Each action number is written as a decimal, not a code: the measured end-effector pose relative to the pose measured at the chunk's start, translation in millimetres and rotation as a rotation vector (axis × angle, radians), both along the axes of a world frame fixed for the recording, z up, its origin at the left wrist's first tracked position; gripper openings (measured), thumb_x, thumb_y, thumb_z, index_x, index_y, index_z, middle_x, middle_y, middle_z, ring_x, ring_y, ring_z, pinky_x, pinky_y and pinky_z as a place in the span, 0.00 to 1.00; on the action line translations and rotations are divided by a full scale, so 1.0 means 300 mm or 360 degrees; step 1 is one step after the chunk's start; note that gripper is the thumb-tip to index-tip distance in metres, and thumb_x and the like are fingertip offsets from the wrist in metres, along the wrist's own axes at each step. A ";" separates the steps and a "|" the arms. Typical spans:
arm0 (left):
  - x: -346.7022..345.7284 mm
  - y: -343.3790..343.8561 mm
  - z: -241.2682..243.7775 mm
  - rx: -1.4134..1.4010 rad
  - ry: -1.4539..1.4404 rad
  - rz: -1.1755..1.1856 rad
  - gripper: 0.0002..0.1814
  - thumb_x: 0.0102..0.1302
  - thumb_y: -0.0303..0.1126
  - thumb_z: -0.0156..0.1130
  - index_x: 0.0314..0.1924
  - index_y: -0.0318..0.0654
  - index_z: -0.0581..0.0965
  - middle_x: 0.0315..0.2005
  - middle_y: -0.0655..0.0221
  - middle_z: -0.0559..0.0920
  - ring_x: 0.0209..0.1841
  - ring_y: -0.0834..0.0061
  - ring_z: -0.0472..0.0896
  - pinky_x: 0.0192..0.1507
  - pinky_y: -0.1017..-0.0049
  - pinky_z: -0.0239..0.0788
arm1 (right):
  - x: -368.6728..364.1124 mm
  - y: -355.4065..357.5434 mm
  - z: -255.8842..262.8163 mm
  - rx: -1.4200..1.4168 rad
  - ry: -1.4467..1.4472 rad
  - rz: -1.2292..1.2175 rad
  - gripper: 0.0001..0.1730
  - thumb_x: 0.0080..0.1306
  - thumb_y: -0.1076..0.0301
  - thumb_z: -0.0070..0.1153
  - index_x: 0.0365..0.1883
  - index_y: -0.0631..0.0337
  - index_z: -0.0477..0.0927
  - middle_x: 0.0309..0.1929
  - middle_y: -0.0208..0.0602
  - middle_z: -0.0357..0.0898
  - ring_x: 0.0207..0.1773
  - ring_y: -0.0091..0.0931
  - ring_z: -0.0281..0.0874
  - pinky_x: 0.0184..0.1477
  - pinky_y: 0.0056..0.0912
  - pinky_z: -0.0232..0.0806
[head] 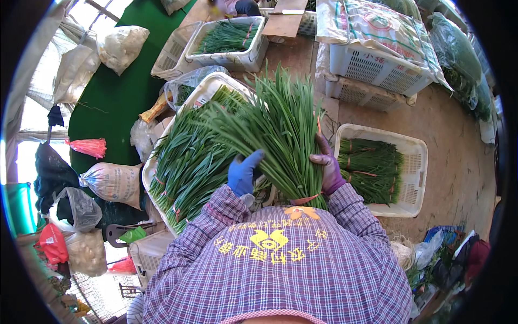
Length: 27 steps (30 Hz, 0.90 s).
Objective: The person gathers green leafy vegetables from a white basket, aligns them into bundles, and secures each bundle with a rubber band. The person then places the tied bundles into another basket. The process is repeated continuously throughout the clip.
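A large bundle of garlic chives (pixel 289 133) stands fanned out in front of my chest, a reddish band round its lower end. My right hand (pixel 328 164), in a purple-stained glove, grips the bundle's right side with its thumb over the leaves. At the left edge of the leaves is my left hand (pixel 244 172) in a blue glove, its fingers bent; whether leaves are pinched in it is unclear. Beside it a big white crate (pixel 147 172) holds more chives (pixel 194 158), some tied with pink bands. Another white crate (pixel 419 174), right, holds banded chive bundles (pixel 370 170).
Ahead stands a crate of chives (pixel 226 60), near a cardboard sheet (pixel 285 20). Stacked crates (pixel 376 67) under a printed woven sack (pixel 380 28) are at upper right. Left lie a tied sack (pixel 115 182) and plastic bags (pixel 121 44). Part of a person shows at the top.
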<state>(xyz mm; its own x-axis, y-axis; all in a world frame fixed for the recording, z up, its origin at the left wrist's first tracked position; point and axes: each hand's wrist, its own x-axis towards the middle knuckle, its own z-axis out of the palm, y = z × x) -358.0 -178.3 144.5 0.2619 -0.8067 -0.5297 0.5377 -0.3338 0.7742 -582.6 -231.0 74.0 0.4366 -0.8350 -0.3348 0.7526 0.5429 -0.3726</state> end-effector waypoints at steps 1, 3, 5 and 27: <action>0.023 -0.016 -0.015 -0.0175 -0.0038 -0.0077 0.19 0.65 0.29 0.66 0.53 0.30 0.75 0.42 0.60 0.83 0.45 0.66 0.83 0.51 0.63 0.79 | -0.001 0.001 -0.003 -0.0010 0.0018 -0.0011 0.45 0.53 0.85 0.51 0.73 0.52 0.62 0.67 0.43 0.69 0.63 0.40 0.75 0.64 0.45 0.71; 0.116 -0.035 -0.059 0.0074 -0.0568 -0.0016 0.26 0.62 0.32 0.70 0.55 0.25 0.71 0.48 0.59 0.81 0.50 0.68 0.80 0.53 0.72 0.74 | -0.007 0.003 -0.013 -0.0032 0.0054 -0.0033 0.45 0.53 0.85 0.51 0.72 0.52 0.63 0.68 0.43 0.68 0.64 0.39 0.73 0.65 0.44 0.70; 0.136 -0.052 0.006 -0.0089 -0.0903 0.0091 0.24 0.63 0.31 0.68 0.54 0.27 0.71 0.49 0.61 0.80 0.50 0.67 0.80 0.53 0.70 0.73 | -0.011 0.005 -0.019 -0.0030 0.0079 -0.0017 0.45 0.53 0.85 0.50 0.72 0.52 0.64 0.69 0.40 0.67 0.65 0.38 0.72 0.66 0.43 0.68; -0.033 -0.179 0.043 -0.0409 -0.1971 -0.0962 0.17 0.63 0.39 0.69 0.41 0.30 0.82 0.32 0.60 0.84 0.35 0.73 0.82 0.40 0.73 0.73 | 0.005 0.016 0.002 -0.0053 0.0043 0.0169 0.45 0.52 0.86 0.52 0.71 0.51 0.66 0.68 0.40 0.68 0.65 0.38 0.72 0.67 0.43 0.68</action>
